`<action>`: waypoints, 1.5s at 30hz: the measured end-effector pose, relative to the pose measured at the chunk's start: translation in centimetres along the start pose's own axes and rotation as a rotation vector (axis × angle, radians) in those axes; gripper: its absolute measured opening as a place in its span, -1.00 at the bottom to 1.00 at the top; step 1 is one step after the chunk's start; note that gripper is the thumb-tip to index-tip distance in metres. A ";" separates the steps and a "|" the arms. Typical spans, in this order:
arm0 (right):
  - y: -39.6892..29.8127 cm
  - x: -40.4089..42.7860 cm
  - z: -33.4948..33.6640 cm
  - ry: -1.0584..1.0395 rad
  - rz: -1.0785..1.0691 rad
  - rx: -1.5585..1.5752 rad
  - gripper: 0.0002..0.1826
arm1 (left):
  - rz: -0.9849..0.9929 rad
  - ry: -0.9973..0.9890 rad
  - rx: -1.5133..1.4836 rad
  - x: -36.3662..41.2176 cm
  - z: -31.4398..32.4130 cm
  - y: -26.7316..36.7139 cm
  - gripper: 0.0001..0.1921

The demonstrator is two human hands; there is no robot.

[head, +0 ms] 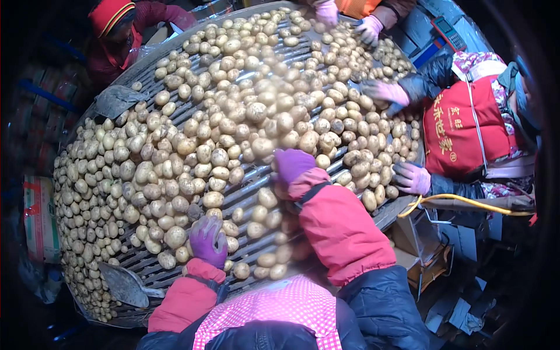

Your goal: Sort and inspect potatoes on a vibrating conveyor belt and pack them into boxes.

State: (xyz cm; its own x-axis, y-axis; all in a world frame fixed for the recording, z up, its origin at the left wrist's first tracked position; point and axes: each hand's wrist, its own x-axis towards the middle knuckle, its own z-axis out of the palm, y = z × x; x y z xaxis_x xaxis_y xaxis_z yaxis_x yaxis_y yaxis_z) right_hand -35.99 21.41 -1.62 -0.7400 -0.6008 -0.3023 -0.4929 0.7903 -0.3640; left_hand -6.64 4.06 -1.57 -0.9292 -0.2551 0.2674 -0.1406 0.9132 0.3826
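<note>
Many pale brown potatoes (175,236) are spread over a slatted sorting table (258,177). My left hand (209,240), in a purple glove with a red sleeve, rests at the near edge of the heap. Its thumb stands apart from the fingers, and potatoes lie against the fingertips. Farther forward, my right hand (294,166) in a matching glove reaches into the middle of the heap. Its fingers are bent inward and partly hidden, so whether it holds a potato cannot be told. Loose potatoes (267,214) lie on the slats between my arms.
A dirty metal scoop (124,284) lies at the near left, and a grey sheet-like piece (116,101) at the far left rim. Co-workers' gloved hands (411,177) work at the right and far sides. A yellow cord (472,205) runs along a pole at right.
</note>
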 end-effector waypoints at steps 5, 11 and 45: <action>6.1 -6.4 -2.4 0.161 0.178 1.649 -0.57 | -0.044 -0.046 -0.009 -0.4 0.0 -0.1 -0.60; 5.8 -12.1 -5.3 0.150 0.374 1.009 -0.67 | -0.018 -0.021 0.004 -0.2 -0.1 0.0 -0.60; 11.9 -41.2 8.6 0.723 0.021 2.557 -0.44 | 0.128 0.052 -0.039 -0.8 2.1 -1.6 -0.66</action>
State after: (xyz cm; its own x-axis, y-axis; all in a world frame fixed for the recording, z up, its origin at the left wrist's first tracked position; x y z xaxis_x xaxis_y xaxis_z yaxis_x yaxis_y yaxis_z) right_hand -7.40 54.52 -1.09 -0.9332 -0.1101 -0.3422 0.2116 -0.9378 -0.2752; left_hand -6.35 3.42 -4.23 -0.9197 -0.1543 0.3611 -0.0078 0.9265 0.3762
